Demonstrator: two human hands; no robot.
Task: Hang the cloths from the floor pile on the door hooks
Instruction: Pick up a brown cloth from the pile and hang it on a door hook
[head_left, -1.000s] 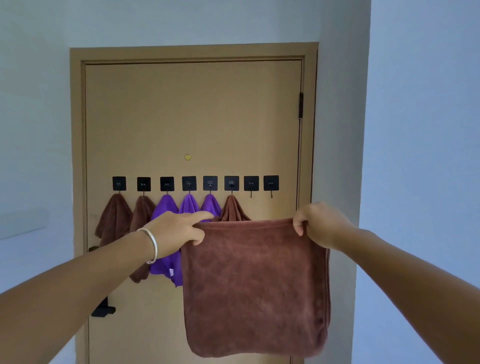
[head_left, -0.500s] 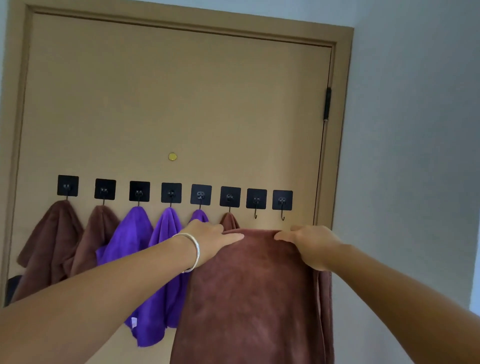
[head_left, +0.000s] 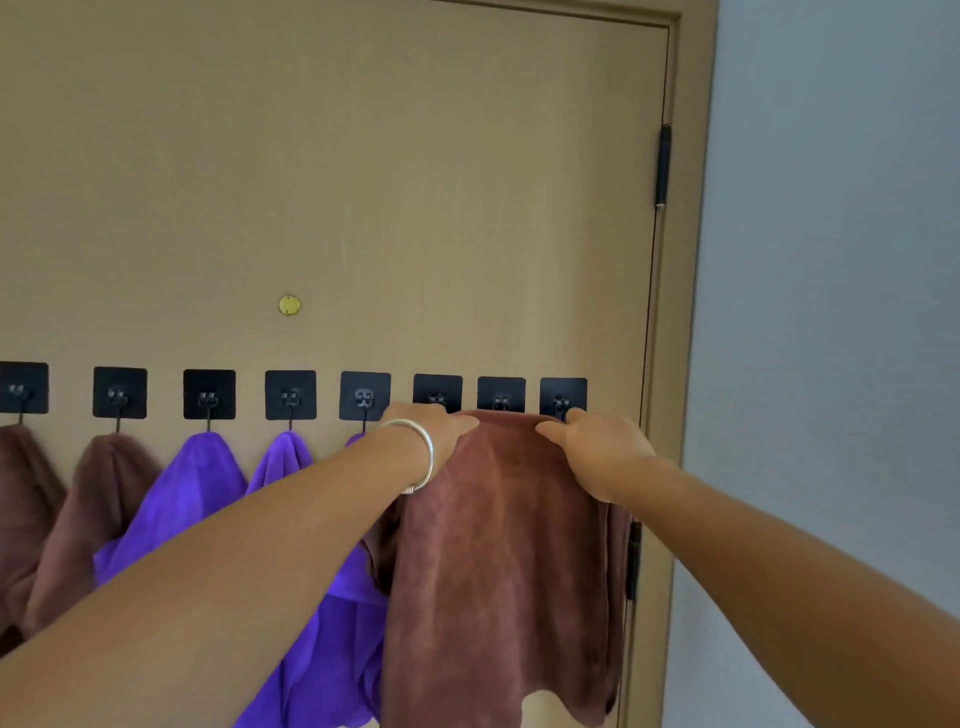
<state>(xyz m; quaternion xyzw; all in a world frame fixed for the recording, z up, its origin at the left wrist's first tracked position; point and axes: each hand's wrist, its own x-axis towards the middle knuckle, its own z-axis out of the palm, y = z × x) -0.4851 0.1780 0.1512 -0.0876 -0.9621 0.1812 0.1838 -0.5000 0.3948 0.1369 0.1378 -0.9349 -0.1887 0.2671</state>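
Now the brown cloth (head_left: 498, 545) is right up at the row of black hooks (head_left: 290, 395) on the door (head_left: 363, 182). A second ago it was held out flat and lower down, with the hands far apart. The hands have since come close together and lifted its top edge up to the seventh hook (head_left: 501, 395).

The left hand (head_left: 431, 428), with a silver bangle (head_left: 421, 457) on its wrist, grips the top edge from the left. The right hand (head_left: 597, 447) holds the edge from the right, fingers curled over it. The cloth hides the hook's tip, so I cannot tell if it has caught yet.

Two brown cloths and three purple cloths (head_left: 182, 499) already hang to the left. The last hook (head_left: 563, 397) looks bare. So this cloth is nearly hung, and I think little is left to do.
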